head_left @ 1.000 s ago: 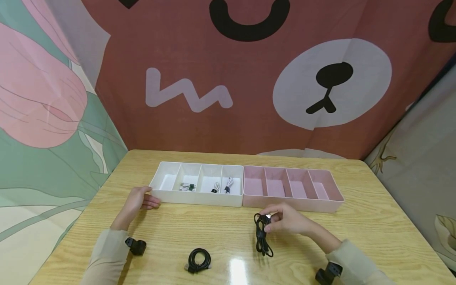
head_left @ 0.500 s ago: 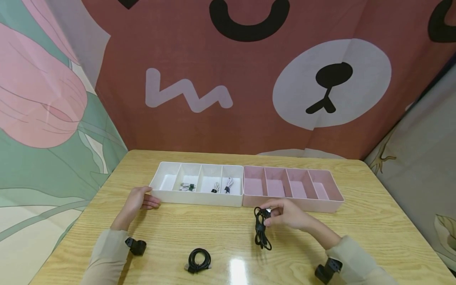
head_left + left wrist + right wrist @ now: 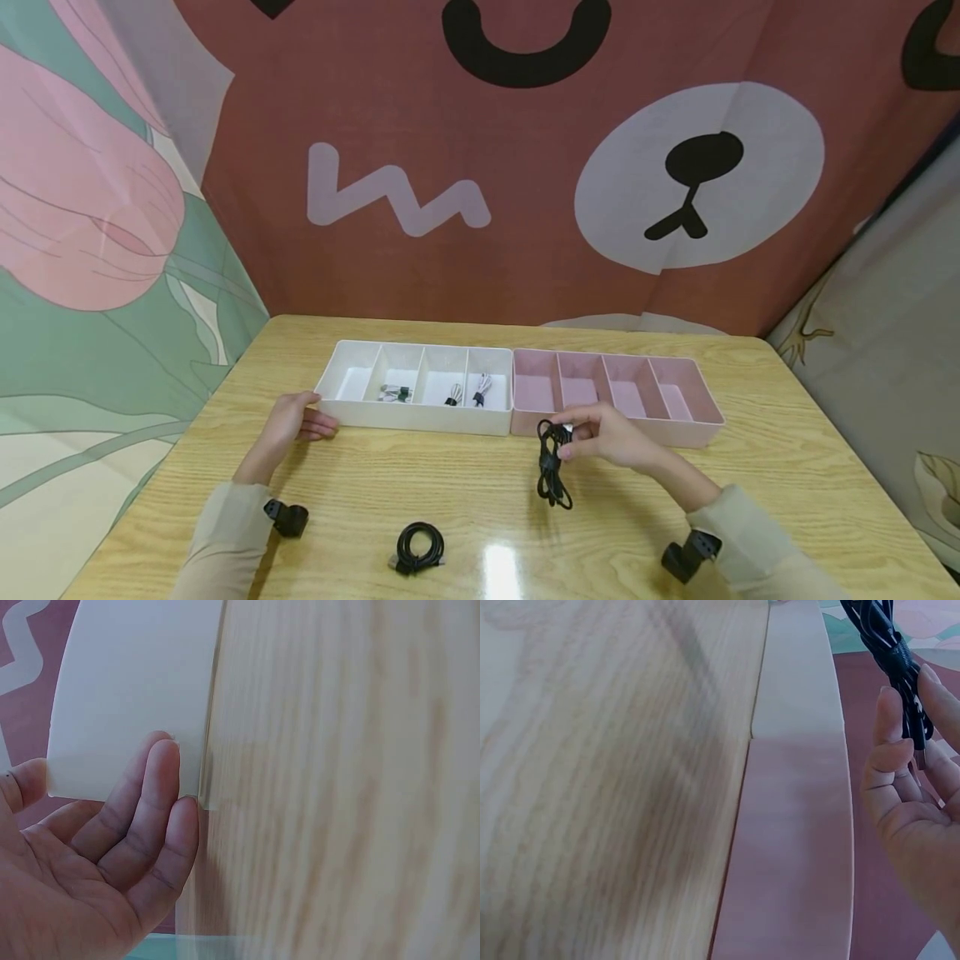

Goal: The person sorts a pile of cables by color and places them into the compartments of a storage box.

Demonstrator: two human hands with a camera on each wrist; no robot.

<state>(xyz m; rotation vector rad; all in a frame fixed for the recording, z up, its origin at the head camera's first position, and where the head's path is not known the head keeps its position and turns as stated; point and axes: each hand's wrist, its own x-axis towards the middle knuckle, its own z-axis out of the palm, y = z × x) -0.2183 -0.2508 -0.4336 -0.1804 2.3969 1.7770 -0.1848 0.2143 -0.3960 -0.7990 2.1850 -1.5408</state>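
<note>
My right hand [image 3: 607, 435] pinches a bundled black cable [image 3: 551, 475] near its metal plug, and the bundle hangs in front of the pink organizer box [image 3: 637, 429]. In the right wrist view the cable [image 3: 891, 656] shows a tie round its middle, between thumb and fingers. At the left, my left hand [image 3: 288, 423] touches the near left corner of the white organizer box [image 3: 420, 417]. In the left wrist view its thumb lies at the rim and the loosely bent fingers [image 3: 161, 780] lie along the wall. A coiled black cable [image 3: 418, 550] lies on the table.
The boxes stand end to end across the wooden table [image 3: 337, 492]. Small tied cables lie in the white box: a white bundle with green [image 3: 393, 393], a small white bundle [image 3: 453, 395] and another white cable [image 3: 482, 390]. A printed cloth [image 3: 420, 275] hangs behind the table.
My right hand has raised the bundled cable and moved it slightly toward the pink box. The left hand and the coiled cable have stayed in place.
</note>
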